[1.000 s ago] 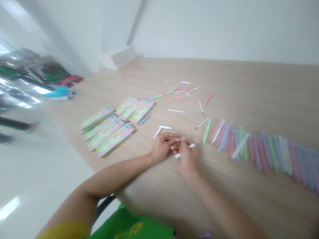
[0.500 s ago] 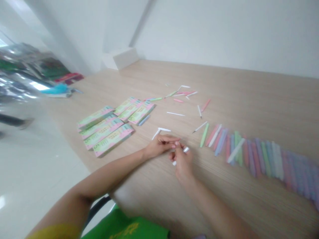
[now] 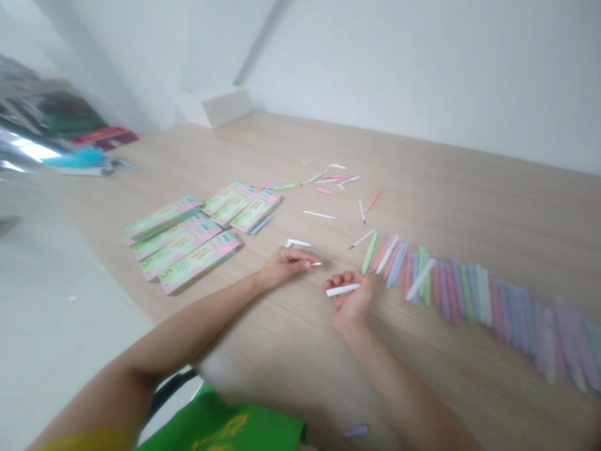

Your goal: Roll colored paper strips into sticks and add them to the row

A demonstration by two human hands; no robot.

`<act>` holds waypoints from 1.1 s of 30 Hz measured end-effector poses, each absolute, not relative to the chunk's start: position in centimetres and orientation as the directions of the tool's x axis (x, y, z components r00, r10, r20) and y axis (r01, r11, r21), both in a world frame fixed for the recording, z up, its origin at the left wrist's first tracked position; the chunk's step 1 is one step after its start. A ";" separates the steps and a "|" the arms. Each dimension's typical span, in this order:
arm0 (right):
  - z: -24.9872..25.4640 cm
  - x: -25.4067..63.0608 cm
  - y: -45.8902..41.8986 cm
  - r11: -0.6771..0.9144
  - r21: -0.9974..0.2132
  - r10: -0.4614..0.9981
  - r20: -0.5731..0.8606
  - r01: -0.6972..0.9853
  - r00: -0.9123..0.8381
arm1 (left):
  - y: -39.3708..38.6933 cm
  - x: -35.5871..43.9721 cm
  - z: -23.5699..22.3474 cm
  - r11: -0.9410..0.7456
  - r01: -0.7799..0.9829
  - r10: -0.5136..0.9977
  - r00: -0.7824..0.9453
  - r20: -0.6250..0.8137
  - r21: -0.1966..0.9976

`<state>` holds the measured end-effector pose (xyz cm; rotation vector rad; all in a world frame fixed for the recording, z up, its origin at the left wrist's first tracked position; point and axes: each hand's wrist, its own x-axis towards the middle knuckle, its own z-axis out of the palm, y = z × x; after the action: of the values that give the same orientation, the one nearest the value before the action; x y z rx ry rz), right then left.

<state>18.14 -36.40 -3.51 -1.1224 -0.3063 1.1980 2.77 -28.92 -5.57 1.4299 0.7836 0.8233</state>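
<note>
My left hand [image 3: 286, 266] is closed, with a thin white stick-like piece [image 3: 317, 264] pinched at its fingertips. A white pen barrel [image 3: 342, 290] lies across the curled fingers of my right hand [image 3: 352, 297], palm turned up. The two hands are a short way apart above the table. White pen parts [image 3: 298, 242] rest just beyond my left hand. To the right, a long row of pastel pens [image 3: 451, 291] runs toward the table's right side, its near end blurred. A green pen [image 3: 369, 252] lies at the row's left end.
Green-and-pink boxes [image 3: 201, 262] sit in two groups on the left of the wooden table [image 3: 291, 351]. Loose refills and short pen parts [image 3: 333, 180] are scattered behind the hands. A white block [image 3: 218, 105] stands by the wall. A purple piece [image 3: 357, 431] lies near the front edge.
My hands were together and have now separated. The left holds the thin white piece, while the white barrel stays in the right. The whole view has shifted slightly.
</note>
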 end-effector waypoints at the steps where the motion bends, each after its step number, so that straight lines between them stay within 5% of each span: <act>1: -3.4 18.5 -36.3 -0.082 -0.776 0.825 -0.405 -0.626 0.394 | -29.1 2.9 -5.4 -0.029 -0.009 0.854 0.520 0.030 1.000; 7: -3.1 19.3 -35.6 -0.125 -0.681 0.755 -0.537 -0.721 0.376 | -30.4 3.7 -5.0 -0.063 0.031 0.760 0.650 0.028 0.998; 18: -6.1 18.9 -36.1 0.082 -0.930 0.823 -0.140 -0.359 0.551 | -31.0 4.5 -4.6 -0.443 0.144 0.576 0.802 0.157 0.885; 26: -5.0 20.1 -35.3 0.195 -0.832 0.869 -0.100 -0.520 0.485 | -30.9 4.5 -4.6 -0.270 0.110 0.623 0.778 0.086 0.956; 33: -5.7 19.9 -35.9 0.237 -0.874 0.858 -0.016 -0.425 0.513 | -31.6 5.4 -4.8 -0.307 0.088 0.636 0.760 0.135 0.948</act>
<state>19.87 -35.93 -5.72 -0.9717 -0.5334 0.9382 5.41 -31.56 -4.80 1.8246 0.5606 0.6037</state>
